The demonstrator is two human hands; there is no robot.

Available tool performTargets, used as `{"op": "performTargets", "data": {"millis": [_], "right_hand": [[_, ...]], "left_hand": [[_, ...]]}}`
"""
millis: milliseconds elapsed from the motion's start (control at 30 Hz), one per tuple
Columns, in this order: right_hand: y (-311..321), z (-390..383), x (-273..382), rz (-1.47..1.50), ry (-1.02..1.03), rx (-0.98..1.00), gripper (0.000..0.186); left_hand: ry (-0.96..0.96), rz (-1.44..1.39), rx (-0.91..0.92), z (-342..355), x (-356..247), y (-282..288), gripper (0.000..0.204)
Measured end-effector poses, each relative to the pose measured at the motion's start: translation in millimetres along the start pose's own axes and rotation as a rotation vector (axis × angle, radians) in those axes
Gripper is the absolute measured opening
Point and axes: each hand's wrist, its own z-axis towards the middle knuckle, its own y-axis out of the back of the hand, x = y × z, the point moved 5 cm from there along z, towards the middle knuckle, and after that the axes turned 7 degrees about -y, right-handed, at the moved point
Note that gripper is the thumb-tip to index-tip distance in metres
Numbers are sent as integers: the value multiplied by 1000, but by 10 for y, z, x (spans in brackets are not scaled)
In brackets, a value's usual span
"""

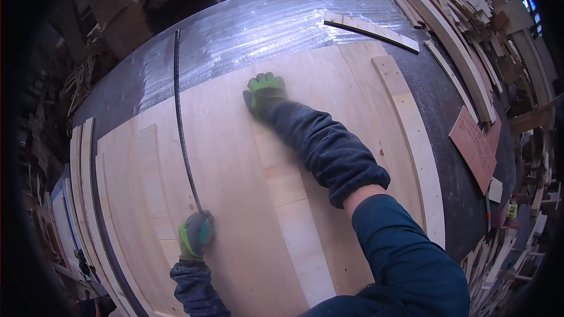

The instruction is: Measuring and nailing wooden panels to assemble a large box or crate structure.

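My left hand (195, 236), in a green and grey glove, is closed around a green tape measure (205, 229) low in the centre-left of the view. Its long dark blade (183, 135) runs up across a pale plywood panel (229, 188) and past its far edge onto the metal surface. My right hand (267, 91), also gloved, rests near the panel's far edge with its fingers apart, just above a lighter lengthwise strip. Further wooden strips (405, 129) lie along the panel's right and left parts.
The metal-topped table (247, 23) carries a loose batten (370, 30) at the back, long timber pieces (446, 47) at the right and reddish sheet pieces (473, 149) beside them. More battens (82, 194) line the left edge. Stacks of wood (100, 6) surround the table.
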Motion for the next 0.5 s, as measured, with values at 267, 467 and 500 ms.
{"op": "performTargets", "data": {"millis": [267,467,500], "right_hand": [[-72,172,148,26,0,70,40],[752,-913,-431,-82,-59,-219,56],[979,-1257,-621,-113,-53,-195,58]], "left_hand": [[-39,26,37,-53,23,104,39],[-107,32,108,29,-22,-209,37],[-89,-53,132,-14,-91,-384,36]]}}
